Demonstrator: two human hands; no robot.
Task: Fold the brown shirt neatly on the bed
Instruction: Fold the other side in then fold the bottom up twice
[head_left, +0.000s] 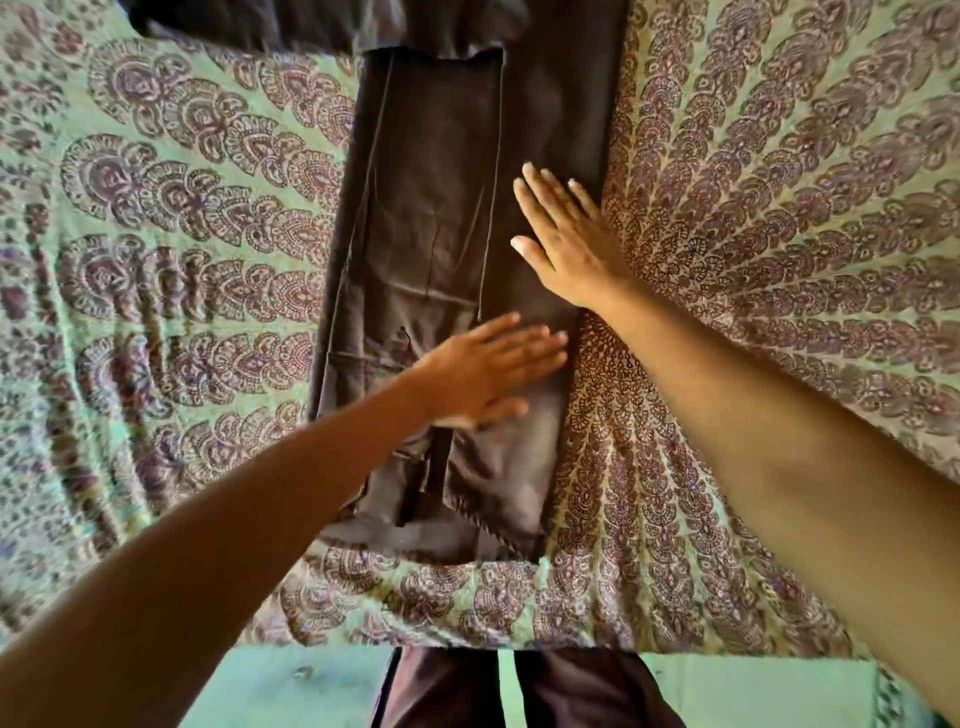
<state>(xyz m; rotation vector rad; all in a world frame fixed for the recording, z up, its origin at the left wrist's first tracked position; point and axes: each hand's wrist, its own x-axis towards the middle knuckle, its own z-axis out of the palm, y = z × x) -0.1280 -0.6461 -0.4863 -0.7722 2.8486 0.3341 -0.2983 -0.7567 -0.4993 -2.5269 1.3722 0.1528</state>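
Readable text: none | long dark brown folded fabric shirt (441, 208): visible face shows seams and creases only, no legible label, brand or number | green bed cover with maroon paisley print (182, 218): ornamental pattern only, no characters or signs | view: head camera, wide angle

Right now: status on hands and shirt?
Both flat on brown shirt: left hand, right hand. Shirt folded lengthwise on patterned bedspread. Nothing obstructing.
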